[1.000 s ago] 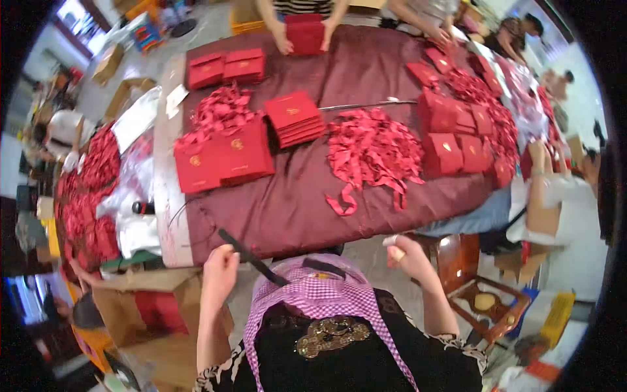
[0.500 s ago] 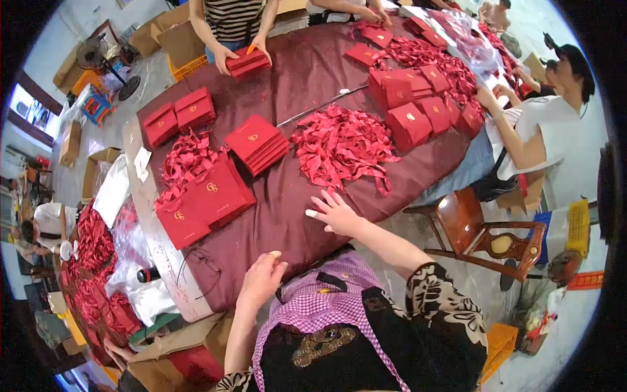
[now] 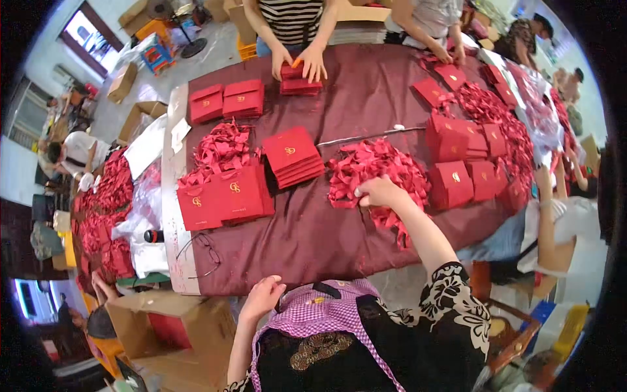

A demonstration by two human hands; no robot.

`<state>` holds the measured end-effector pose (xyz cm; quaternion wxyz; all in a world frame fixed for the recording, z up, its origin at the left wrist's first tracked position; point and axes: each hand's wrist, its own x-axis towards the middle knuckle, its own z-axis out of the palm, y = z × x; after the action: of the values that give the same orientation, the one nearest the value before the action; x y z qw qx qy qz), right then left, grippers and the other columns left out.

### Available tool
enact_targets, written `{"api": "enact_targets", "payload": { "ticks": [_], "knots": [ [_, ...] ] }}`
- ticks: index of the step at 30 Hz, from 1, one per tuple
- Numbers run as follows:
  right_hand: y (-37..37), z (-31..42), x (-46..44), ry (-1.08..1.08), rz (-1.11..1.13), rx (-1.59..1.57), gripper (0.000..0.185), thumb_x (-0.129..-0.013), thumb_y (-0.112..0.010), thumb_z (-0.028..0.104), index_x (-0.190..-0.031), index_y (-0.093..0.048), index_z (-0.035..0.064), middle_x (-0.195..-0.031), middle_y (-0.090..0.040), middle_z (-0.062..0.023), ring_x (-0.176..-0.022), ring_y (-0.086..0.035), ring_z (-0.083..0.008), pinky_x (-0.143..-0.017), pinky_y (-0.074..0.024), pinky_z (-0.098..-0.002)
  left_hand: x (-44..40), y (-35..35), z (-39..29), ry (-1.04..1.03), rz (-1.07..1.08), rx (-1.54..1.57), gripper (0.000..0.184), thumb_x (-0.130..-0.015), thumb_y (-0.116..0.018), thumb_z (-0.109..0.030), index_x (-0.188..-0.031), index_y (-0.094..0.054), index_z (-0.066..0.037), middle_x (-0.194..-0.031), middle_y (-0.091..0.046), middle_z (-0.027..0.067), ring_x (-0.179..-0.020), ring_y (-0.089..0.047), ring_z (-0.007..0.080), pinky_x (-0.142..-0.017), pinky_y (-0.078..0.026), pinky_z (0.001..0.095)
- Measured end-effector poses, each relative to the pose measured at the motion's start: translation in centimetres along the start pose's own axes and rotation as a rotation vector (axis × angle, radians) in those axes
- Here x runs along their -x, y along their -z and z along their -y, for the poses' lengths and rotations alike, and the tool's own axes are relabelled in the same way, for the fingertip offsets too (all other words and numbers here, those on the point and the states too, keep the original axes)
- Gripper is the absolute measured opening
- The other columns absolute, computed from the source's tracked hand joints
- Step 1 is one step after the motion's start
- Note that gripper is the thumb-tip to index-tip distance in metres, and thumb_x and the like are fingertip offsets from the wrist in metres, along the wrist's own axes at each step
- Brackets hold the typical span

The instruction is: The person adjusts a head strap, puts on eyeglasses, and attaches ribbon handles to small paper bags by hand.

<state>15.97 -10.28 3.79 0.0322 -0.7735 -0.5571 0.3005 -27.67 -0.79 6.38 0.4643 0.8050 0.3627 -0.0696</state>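
Note:
My right hand (image 3: 384, 191) reaches into a loose heap of red ribbons (image 3: 408, 166) at the middle of the table, its fingers closed on ribbon at the pile's left side. Near the front table edge, my left hand (image 3: 264, 295) hovers with loosely bent fingers and nothing visible in it. Left of the heap lies a fanned stack of red boxes or pouches with gold print (image 3: 292, 155). Beyond the left hand, larger red paper bags (image 3: 225, 199) lie with a smaller ribbon bunch (image 3: 225, 147) behind them.
Across the table, a person in a striped top handles red pouches (image 3: 300, 81). More red stacks (image 3: 450, 183) stand at the right, others (image 3: 243, 98) at the far left. Eyeglasses (image 3: 208, 251) lie by the left edge. An open cardboard box (image 3: 173, 326) stands below; a wooden chair (image 3: 516, 336) is at right.
My right hand has moved forward from in front of the ribbon heap onto it, its spread fingers closing. The left hand stays near the table edge. The camera view has turned.

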Motion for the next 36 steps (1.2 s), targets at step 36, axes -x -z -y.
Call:
{"api": "enact_targets", "payload": {
  "ticks": [36],
  "knots": [
    [-1.2,2.6,-17.8,-0.427,-0.311,-1.001,0.068,-0.064,-0.083,0.032,-0.11,-0.046,-0.0022,-0.104,-0.063,-0.0254,-0.1,-0.063,-0.04,-0.084,-0.0508,-0.0471,-35.8,0.9,-1.8,0.489,-0.398,0.676,0.063,-0.086,-0.069,-0.037,-0.115,-0.052,0.017,-0.107,-0.063,0.0181,-0.088,-0.065,0.0249,-0.074,-0.056,0.0399]
  ]
}}
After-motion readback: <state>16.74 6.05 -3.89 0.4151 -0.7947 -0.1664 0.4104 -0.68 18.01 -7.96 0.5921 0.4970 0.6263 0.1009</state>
